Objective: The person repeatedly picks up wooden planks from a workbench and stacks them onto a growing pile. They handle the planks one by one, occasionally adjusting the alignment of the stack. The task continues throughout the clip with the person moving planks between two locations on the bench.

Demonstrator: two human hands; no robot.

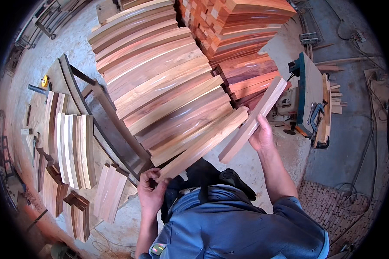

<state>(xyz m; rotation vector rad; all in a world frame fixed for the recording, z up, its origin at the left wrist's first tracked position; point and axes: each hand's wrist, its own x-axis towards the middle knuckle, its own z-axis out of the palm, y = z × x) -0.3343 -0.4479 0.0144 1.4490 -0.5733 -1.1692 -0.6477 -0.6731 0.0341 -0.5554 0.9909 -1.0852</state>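
Note:
My left hand [152, 191] pinches the near end of a long, pale wooden strip [205, 142], its thumb and fingers closed at the tip. That strip slants up to the right along the near edge of a broad layer of wooden strips [162, 84]. My right hand [262, 135] grips a second, shorter wooden strip [254, 118] near its middle, holding it tilted, with one end up to the right. The two strips lie close together where the far end of the first comes near the second.
A tall stack of reddish wood [246, 30] rises behind the layer. At the left, a table [127, 196] bears several bundles of strips [75, 146] and a yellow tape measure [45, 80]. A green-edged machine [309, 95] with a clamp stands at the right; cables [367, 151] cross the floor.

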